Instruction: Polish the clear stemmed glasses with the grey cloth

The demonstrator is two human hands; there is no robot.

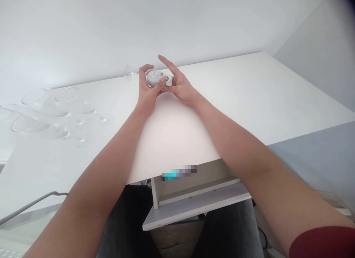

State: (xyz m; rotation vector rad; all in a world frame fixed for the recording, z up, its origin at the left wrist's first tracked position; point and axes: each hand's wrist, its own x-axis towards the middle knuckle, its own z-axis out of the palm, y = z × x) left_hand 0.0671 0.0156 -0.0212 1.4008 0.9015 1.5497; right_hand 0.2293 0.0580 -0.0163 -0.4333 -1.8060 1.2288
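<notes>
Both my hands meet above the far middle of the white table. My left hand is closed round the bowl of a clear wine glass, which lies on its side with stem and foot pointing left. A white cloth is stuffed into the bowl. My right hand presses its fingers on that cloth at the glass's mouth, with its index finger sticking up and away.
Several clear wine glasses stand and lie in a group at the table's left. A grey shelf sits under the near table edge above my lap. A thin grey cable runs at the lower left.
</notes>
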